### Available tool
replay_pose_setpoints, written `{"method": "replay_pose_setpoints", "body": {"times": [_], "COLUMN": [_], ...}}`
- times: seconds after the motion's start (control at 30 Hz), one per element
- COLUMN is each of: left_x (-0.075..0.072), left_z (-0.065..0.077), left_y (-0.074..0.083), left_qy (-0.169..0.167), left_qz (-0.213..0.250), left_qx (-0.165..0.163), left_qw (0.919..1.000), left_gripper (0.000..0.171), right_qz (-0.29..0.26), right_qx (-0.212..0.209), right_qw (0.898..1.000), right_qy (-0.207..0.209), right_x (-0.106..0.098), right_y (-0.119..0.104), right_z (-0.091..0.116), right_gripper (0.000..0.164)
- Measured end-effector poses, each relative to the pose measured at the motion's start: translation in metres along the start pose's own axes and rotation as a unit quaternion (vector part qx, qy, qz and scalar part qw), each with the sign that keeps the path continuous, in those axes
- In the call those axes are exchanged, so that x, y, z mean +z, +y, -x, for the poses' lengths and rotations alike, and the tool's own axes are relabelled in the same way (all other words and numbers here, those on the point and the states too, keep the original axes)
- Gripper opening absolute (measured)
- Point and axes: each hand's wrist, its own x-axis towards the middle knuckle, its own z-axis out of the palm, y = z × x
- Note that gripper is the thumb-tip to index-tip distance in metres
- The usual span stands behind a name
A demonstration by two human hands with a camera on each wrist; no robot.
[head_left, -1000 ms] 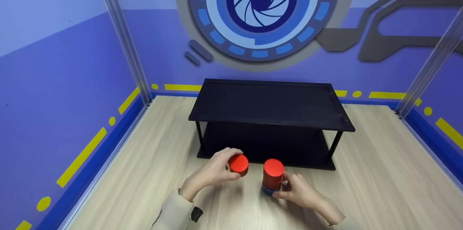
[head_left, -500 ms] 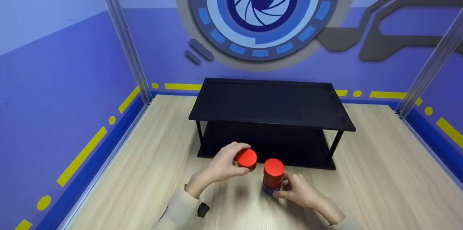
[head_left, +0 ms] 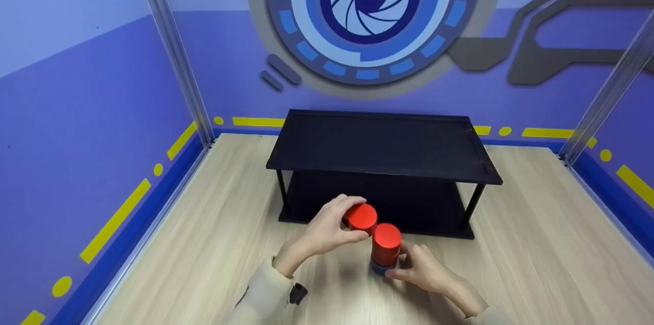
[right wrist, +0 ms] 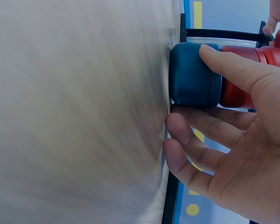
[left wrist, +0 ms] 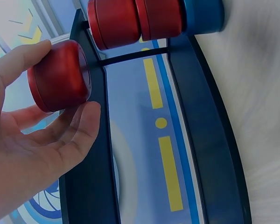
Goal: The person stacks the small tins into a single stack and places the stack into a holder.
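On the pale wood-grain worktop (head_left: 194,243), a black two-tier rack (head_left: 378,143) stands toward the back edge. Just in front of the rack's lower front edge is an upright column (head_left: 386,249): a blue canister (right wrist: 193,74) below, then a middle red canister (left wrist: 161,18) and a top red canister (head_left: 387,235); narrow and loosely piled, it could tip if struck from the side. The right hand (head_left: 425,270) pinches the blue canister low down between thumb and fingers, so the upper pieces seem poorly braced and a tug there could topple them. The left hand (head_left: 327,228), fingers partly spread and curled round a held red canister (left wrist: 63,74), keeps it raised beside the column's top; sideways drift could bump that rim, while a slackening pinch could drop it.
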Motion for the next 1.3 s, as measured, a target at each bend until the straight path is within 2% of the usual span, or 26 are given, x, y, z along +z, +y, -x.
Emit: {"method": "replay_pose_setpoints", "body": {"times": [0.47,0.93,1.3], "left_x": [0.011,0.025,0.031], "left_z": [-0.01,-0.017,-0.02], "left_y": [0.009,0.016,0.014], "left_qy": [0.001,-0.015,-0.03], "left_qz": [0.012,0.026,0.0], "left_qx": [0.006,0.009,0.018], "left_qw": [0.9999,0.9995,0.9994], "left_gripper": [0.059,0.059,0.06], "right_qz": [-0.005,-0.012,-0.004], "right_qx": [-0.001,-0.005,-0.001], "right_qw": [1.0,1.0,1.0], "right_qy": [-0.002,-0.006,0.001], "right_x": [-0.001,-0.001,-0.001], "right_y": [-0.001,0.0,-0.001], "right_z": [0.001,0.0,0.001], "right_gripper": [0.043,0.048,0.045]}}
